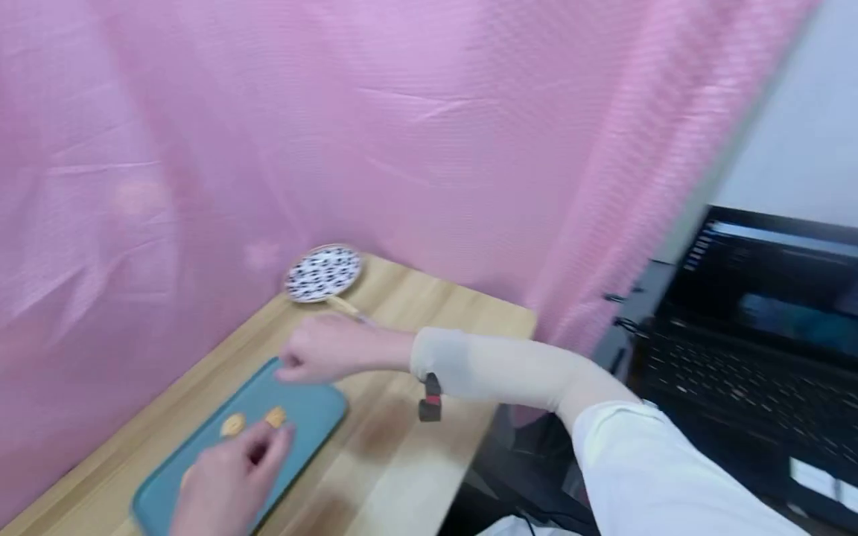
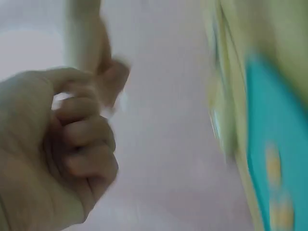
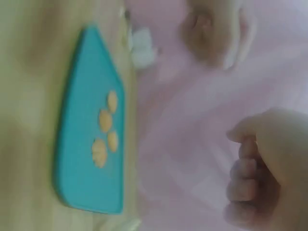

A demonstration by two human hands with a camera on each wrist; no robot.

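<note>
Above the blue-green tray, my left hand is held with its fingers curled, and I see nothing in it. Several small round golden biscuits lie on the tray, partly hidden by that hand in the head view. My right hand hovers over the tray's far end, a little apart from the left. Its fingers are curled towards the palm in the right wrist view, with nothing visible between them. Both wrist views are blurred.
A round plate with a dark pattern is at the wooden table's far corner, a light-coloured handle beside it. A pink curtain hangs behind. To the right sits a black laptop, with cables near it.
</note>
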